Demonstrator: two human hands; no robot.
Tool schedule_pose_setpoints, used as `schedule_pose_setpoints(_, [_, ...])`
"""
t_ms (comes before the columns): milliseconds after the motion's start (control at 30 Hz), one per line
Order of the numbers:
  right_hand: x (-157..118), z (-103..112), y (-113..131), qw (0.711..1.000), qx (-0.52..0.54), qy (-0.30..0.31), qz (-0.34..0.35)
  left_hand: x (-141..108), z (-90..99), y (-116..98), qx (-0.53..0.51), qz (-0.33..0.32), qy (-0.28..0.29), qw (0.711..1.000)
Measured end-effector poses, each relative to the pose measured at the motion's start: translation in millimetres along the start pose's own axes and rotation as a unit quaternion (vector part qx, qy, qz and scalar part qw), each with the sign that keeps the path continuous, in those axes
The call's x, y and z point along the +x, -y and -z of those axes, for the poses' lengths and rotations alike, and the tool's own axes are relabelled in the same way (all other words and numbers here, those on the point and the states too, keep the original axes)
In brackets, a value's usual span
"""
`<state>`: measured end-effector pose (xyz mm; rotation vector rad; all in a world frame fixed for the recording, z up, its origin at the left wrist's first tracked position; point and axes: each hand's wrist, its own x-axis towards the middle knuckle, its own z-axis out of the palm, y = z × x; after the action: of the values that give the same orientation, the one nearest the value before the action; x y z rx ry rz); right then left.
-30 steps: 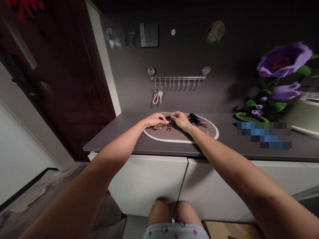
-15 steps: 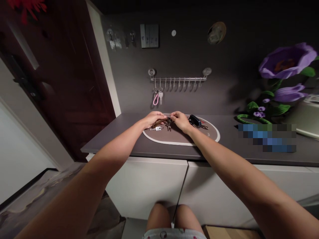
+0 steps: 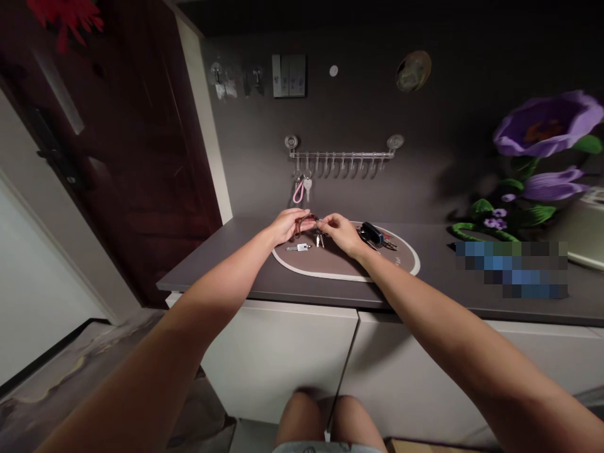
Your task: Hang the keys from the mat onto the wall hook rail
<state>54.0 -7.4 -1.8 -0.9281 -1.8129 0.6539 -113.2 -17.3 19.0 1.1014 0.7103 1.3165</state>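
Observation:
A bunch of keys (image 3: 319,240) hangs between my two hands, just above the brown oval mat (image 3: 330,264) with a white rim. My left hand (image 3: 287,225) is closed round a reddish-brown strap (image 3: 306,221) joined to the bunch. The fingertips of my right hand (image 3: 340,233) pinch the bunch near its ring. On the mat below my left hand lies a single key with a white head (image 3: 302,248). Beside my right hand, partly hidden by it, rests a black car key (image 3: 372,234) with more keys (image 3: 389,243).
On the wall, a clear hook rail (image 3: 342,155) carries a pink loop (image 3: 298,192) and a silver key (image 3: 308,187) at its left end. Purple flowers (image 3: 550,129) and a blurred blue item (image 3: 512,267) are on the right of the grey counter (image 3: 212,264).
Both hands have lifted the strap and key bunch slightly off the mat. The white-headed key now lies apart from my left hand. The whole view has shifted a little.

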Motion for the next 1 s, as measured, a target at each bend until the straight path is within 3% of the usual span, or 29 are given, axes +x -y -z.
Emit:
schedule_pose_setpoints(233, [-1.9,2.8,5.7,0.999,-0.033,0.015,0.038,-0.7,0.0,-1.8,-0.008,0.0,-0.01,1.0])
schedule_pose_setpoints(567, [2.1,5.7,2.9,0.996,-0.041,-0.034,0.071,-0.8,3.2,-3.0,0.08,0.063,-0.063,0.993])
schedule_pose_setpoints(833, [2.3,6.2,5.5,0.997,0.025,-0.048,0.054,-4.6,0.2,-0.4,0.176,0.095,-0.018,0.98])
schedule_pose_setpoints(1000, [2.8,6.2,6.7,0.996,0.031,-0.07,0.055,-2.8,-0.2,4.7,0.245,0.032,0.005,0.969])
